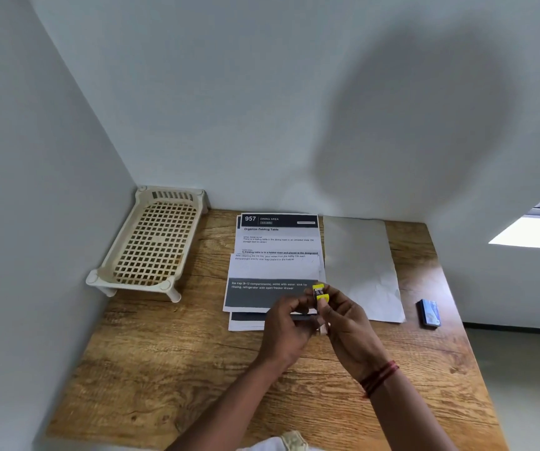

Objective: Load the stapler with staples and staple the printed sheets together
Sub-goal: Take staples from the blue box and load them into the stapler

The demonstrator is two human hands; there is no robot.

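On the wooden table [171, 369], cream basket [151, 242], printed sheets [275, 255]

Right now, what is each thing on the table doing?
Yellow stapler: held up off the table in both hands.
Left hand: gripping the stapler.
Right hand: gripping the stapler.
Printed sheets: lying flat, overlapping unevenly.
Blank sheet: lying flat beside them.
Blue staple box: closed, untouched.
Plastic rack: empty, in the corner.
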